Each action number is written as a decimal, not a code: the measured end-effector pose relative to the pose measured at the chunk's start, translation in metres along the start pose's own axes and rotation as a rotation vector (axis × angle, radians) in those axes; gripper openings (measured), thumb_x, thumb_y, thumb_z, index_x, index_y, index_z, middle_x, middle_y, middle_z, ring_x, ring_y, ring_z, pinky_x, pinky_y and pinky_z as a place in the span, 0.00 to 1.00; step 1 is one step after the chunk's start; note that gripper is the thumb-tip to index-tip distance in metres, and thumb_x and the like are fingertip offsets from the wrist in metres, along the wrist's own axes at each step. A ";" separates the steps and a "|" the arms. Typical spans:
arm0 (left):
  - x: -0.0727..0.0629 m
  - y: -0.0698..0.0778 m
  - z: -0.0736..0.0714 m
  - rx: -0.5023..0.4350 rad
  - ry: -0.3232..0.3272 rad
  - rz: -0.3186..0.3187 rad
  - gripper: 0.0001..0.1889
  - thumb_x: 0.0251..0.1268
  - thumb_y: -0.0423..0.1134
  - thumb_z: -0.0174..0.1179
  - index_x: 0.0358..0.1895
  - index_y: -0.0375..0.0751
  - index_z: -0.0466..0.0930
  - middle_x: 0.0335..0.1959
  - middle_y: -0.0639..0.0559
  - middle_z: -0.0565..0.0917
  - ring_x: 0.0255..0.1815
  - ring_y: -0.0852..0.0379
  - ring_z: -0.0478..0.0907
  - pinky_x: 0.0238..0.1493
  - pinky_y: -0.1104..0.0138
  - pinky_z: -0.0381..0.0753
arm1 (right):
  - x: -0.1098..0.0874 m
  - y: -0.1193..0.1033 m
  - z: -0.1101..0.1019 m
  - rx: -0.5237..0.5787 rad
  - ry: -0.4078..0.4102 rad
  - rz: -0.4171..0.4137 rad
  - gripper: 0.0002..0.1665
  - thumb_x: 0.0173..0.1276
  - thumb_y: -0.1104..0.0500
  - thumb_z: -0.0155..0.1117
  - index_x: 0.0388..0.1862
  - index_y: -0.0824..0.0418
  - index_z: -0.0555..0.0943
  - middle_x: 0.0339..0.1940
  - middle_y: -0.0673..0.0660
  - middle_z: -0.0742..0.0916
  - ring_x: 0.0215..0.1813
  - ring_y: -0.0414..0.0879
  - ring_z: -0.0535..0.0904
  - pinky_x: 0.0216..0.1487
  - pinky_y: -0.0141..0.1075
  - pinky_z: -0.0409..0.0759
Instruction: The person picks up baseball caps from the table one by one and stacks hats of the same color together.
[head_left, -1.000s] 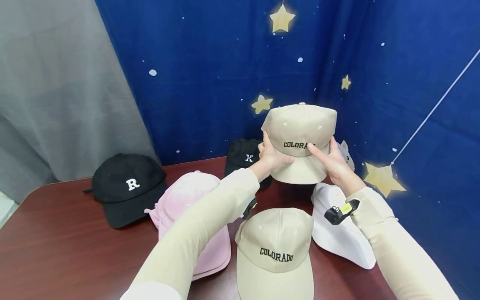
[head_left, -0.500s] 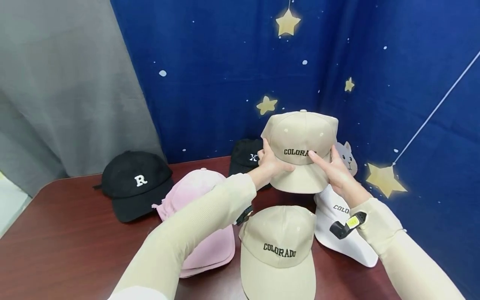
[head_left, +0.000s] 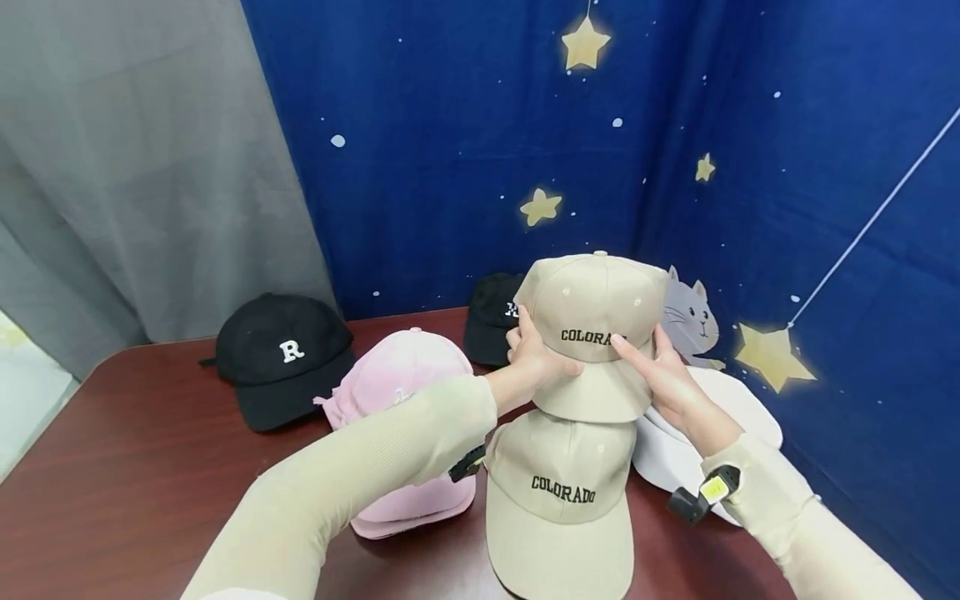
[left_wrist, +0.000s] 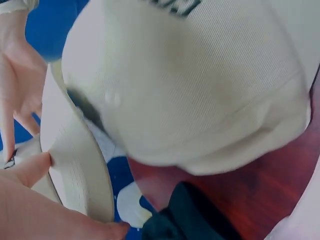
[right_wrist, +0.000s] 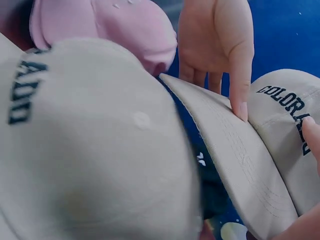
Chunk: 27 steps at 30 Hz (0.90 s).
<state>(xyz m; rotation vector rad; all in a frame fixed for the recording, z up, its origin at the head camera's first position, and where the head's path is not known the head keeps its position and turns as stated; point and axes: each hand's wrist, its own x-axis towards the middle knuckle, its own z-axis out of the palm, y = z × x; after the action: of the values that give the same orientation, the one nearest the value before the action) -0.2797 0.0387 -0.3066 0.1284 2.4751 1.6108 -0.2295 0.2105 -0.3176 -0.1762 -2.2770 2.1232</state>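
Note:
Both hands hold a beige baseball cap (head_left: 600, 296) lettered COLORADO, upright with its brim toward me. The left hand (head_left: 534, 360) grips its left side, thumb over the brim. On the other side the right hand (head_left: 670, 385) pinches it, thumb tip covering the last letters. Directly in front, a second beige COLORADO cap (head_left: 566, 475) sits on the table; the held cap's brim overlaps the top of its crown in the head view. This lower cap's crown (left_wrist: 190, 95) fills much of the left wrist view, and the held brim (right_wrist: 240, 155) shows in the right wrist view.
Left of the beige caps lies a pink cap (head_left: 412, 367), partly behind the left sleeve. A black cap with an R (head_left: 281, 350) is farther left, another black cap (head_left: 487, 321) behind. White headwear (head_left: 738, 408) lies right, near the starry blue curtain (head_left: 450, 167).
The hands have lowered the held cap and brought it nearer, so its brim now overlaps the crown of the front beige cap. The head view has shifted slightly.

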 end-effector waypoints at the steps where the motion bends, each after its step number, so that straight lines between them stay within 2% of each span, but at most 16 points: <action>1: -0.003 -0.002 -0.001 -0.001 0.002 -0.001 0.63 0.37 0.33 0.75 0.73 0.52 0.34 0.68 0.42 0.50 0.64 0.40 0.55 0.62 0.53 0.59 | -0.003 0.001 0.001 0.005 -0.007 0.003 0.52 0.68 0.47 0.54 0.73 0.48 0.29 0.74 0.56 0.44 0.70 0.54 0.51 0.65 0.48 0.54; 9: -0.024 -0.010 -0.002 0.000 0.002 0.015 0.64 0.36 0.32 0.74 0.73 0.51 0.33 0.68 0.42 0.50 0.62 0.39 0.58 0.60 0.55 0.62 | -0.024 0.007 0.008 0.001 -0.020 0.028 0.51 0.68 0.46 0.53 0.72 0.45 0.28 0.73 0.57 0.48 0.69 0.54 0.53 0.65 0.49 0.53; 18: -0.048 -0.021 -0.005 0.012 -0.003 0.025 0.63 0.36 0.32 0.74 0.73 0.46 0.34 0.69 0.42 0.49 0.63 0.38 0.58 0.60 0.54 0.63 | -0.048 0.010 0.016 -0.006 -0.010 0.052 0.54 0.68 0.47 0.53 0.71 0.47 0.23 0.73 0.54 0.39 0.72 0.49 0.40 0.68 0.47 0.44; 23: -0.062 -0.033 -0.004 -0.017 -0.005 0.033 0.63 0.35 0.31 0.74 0.73 0.45 0.35 0.69 0.40 0.49 0.64 0.38 0.56 0.61 0.52 0.60 | -0.062 0.019 0.025 0.011 -0.022 0.054 0.52 0.69 0.47 0.53 0.71 0.43 0.25 0.74 0.52 0.41 0.71 0.49 0.42 0.67 0.47 0.46; 27: -0.073 -0.043 -0.005 0.007 0.007 0.047 0.62 0.35 0.32 0.74 0.73 0.43 0.36 0.68 0.39 0.50 0.64 0.37 0.55 0.60 0.52 0.61 | -0.072 0.028 0.032 0.043 -0.034 0.070 0.50 0.69 0.48 0.53 0.72 0.41 0.27 0.73 0.51 0.44 0.70 0.47 0.45 0.66 0.46 0.48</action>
<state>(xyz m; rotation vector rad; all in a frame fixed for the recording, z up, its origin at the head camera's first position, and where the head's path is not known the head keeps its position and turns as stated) -0.2084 0.0041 -0.3362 0.1832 2.5010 1.6239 -0.1594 0.1735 -0.3439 -0.2246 -2.2745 2.2233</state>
